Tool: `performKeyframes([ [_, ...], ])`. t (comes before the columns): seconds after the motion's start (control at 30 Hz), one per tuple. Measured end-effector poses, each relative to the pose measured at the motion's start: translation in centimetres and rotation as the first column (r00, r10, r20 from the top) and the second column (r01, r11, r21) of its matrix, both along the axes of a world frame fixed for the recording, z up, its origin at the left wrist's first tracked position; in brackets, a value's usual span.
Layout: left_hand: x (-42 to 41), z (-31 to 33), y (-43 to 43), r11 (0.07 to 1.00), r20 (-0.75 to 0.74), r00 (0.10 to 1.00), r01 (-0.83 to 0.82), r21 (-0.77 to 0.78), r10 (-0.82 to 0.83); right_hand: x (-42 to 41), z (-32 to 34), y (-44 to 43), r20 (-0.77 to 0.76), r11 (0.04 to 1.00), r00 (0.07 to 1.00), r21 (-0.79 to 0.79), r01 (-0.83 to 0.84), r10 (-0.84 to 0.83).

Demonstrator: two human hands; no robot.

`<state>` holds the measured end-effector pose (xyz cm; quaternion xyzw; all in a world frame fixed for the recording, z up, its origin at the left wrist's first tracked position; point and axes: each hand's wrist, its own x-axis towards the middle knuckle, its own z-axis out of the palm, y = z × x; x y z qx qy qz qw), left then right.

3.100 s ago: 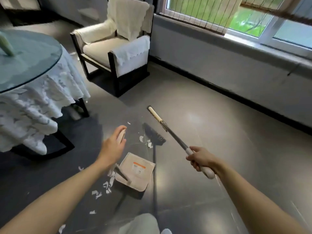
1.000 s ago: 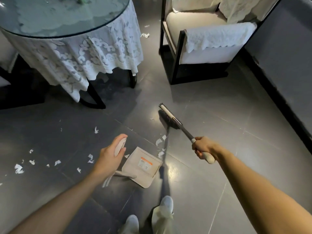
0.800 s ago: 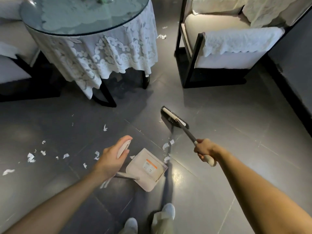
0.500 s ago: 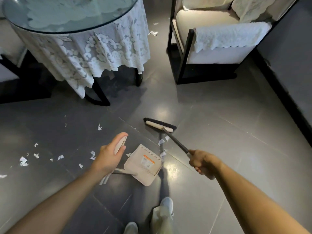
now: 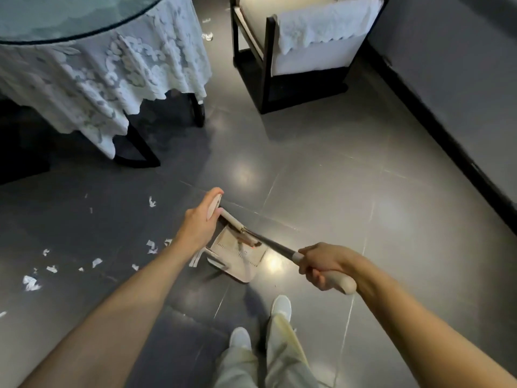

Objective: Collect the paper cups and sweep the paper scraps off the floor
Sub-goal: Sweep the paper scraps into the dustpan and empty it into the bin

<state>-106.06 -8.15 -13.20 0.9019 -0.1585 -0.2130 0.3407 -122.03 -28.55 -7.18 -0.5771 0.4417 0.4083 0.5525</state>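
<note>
Dozens of paper scraps [image 5: 30,283] are lying on the glossy grey floor [image 5: 349,191] to your left, most of them well apart from the dustpan [image 5: 237,260]. A few are sitting just beside its left edge, and one crumpled bit is lying between the glass-topped table [image 5: 56,18] and the armchair [image 5: 307,51].

Judging by look, they are handling as limp, near-weightless flakes, liable to flutter or skate on the tile, so low, short strokes are suiting them better than pinching.

Your left hand [image 5: 197,225] is curling round the upright dustpan handle [image 5: 214,205]. Your right hand [image 5: 324,266] is clamping the pale grip end of the broom [image 5: 275,244], fingers wrapped tight.

The broom head [image 5: 230,219] is lying at the pan's far lip. Pan contents are blurring out — cannot tell. No paper cups are showing.
</note>
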Motion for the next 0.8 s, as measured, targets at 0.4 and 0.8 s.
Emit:
performKeyframes([
  [0.4,-4.7,0.1,4.4,0.997,0.012,0.997,-0.07,0.034,0.07,-0.7,-2.0,-2.9,0.043,0.953,0.979,-0.24,-0.184,0.2],
  [0.8,-6.1,-0.3,3.7,0.992,0.125,0.984,-0.126,0.012,0.123,-1.4,-0.3,1.1,-0.099,0.997,0.994,0.07,-0.035,0.042],
])
